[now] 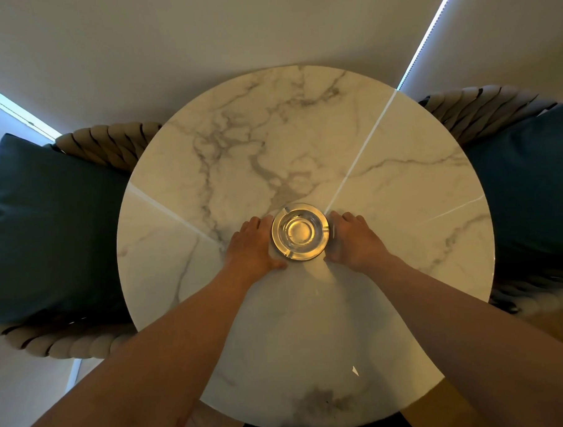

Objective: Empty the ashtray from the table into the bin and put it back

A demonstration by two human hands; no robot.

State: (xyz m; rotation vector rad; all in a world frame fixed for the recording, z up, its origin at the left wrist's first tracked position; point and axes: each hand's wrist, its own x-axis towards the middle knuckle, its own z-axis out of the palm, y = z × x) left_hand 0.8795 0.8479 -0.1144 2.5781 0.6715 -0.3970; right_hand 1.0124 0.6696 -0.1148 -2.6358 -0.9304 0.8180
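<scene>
A round clear glass ashtray (300, 232) sits on a dark coaster near the middle of the round white marble table (385, 183). Its bowl looks empty and glints yellow. My left hand (254, 246) lies against the ashtray's left side, fingers forward and thumb curled toward its near edge. My right hand (352, 239) rests on the opposite side in the same way. Both hands cup the ashtray between them, and it stands on the table. No bin is in view.
A woven rope chair with a dark teal cushion (48, 230) stands left of the table. A second such chair, also with a teal cushion (530, 186), stands to the right. Pale blinds hang behind the table, with a bright strip (427, 36) of daylight.
</scene>
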